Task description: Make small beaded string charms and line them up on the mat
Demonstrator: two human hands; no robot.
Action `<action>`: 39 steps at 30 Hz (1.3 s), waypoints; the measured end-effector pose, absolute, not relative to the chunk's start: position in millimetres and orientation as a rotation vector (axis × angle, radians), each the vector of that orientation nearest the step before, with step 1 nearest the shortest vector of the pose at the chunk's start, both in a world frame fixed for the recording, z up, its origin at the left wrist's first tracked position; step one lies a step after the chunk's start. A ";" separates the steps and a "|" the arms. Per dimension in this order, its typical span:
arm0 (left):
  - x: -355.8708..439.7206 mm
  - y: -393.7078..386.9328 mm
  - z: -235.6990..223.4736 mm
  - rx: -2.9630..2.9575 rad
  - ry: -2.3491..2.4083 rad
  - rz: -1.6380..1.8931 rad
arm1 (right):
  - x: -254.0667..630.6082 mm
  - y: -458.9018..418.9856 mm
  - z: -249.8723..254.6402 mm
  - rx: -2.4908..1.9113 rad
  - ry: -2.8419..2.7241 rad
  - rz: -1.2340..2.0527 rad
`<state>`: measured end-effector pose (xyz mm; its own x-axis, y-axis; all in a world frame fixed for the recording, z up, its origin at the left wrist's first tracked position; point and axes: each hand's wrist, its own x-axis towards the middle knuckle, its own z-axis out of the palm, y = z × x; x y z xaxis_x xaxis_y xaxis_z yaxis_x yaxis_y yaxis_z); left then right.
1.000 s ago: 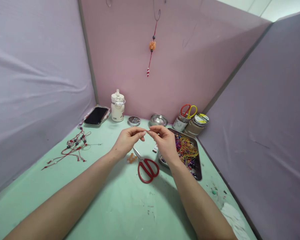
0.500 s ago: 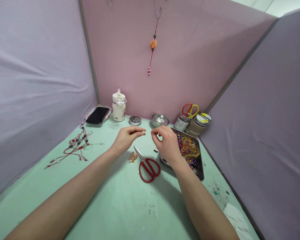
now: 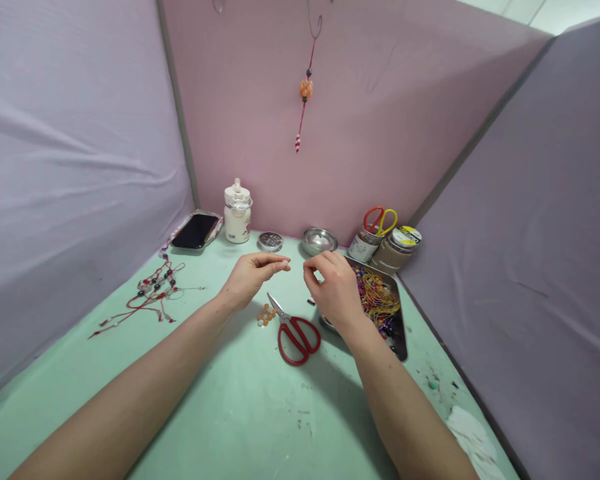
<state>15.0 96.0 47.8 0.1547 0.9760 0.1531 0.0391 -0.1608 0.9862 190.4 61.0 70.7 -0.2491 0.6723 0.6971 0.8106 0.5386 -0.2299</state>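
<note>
My left hand (image 3: 250, 279) pinches a small whitish bead (image 3: 287, 264) between thumb and fingertips above the table. A short gap away, my right hand (image 3: 336, 290) has its thumb and forefinger pressed together; anything between them is too fine to make out. Below the hands lie red-handled scissors (image 3: 295, 335), blades pointing up and left. Against their blades sits a small cluster of orange and white beads (image 3: 265, 315). Partly behind my right hand is a metal tray (image 3: 403, 333) of coloured beads and yellowish cords (image 3: 380, 297).
At left lie red beaded cords (image 3: 153, 290) and a phone (image 3: 196, 231). Along the back stand a white bottle (image 3: 237, 217), a round case (image 3: 271, 241), a metal bowl (image 3: 319, 240), a tin with scissors (image 3: 364, 245) and a jar (image 3: 394, 253). A beaded ornament (image 3: 306, 89) hangs on the wall.
My hands were together at the fingertips a second ago and have moved apart, the right one drawing to the right. Over the last half second they barely move.
</note>
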 end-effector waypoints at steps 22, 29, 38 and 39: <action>16.9 94.5 48.5 1.487 1.032 1.146 | 188.3 60.0 69.3 -1.230 -2.094 -0.274; 19.9 89.0 54.6 1.533 1.035 1.097 | 188.1 61.0 68.0 -1.196 -2.094 -0.132; 20.8 89.0 51.9 1.521 0.982 1.070 | 188.7 62.1 68.9 -1.127 -2.103 0.055; 20.9 89.0 51.7 1.513 0.987 1.065 | 188.9 62.5 68.7 -1.106 -2.110 0.059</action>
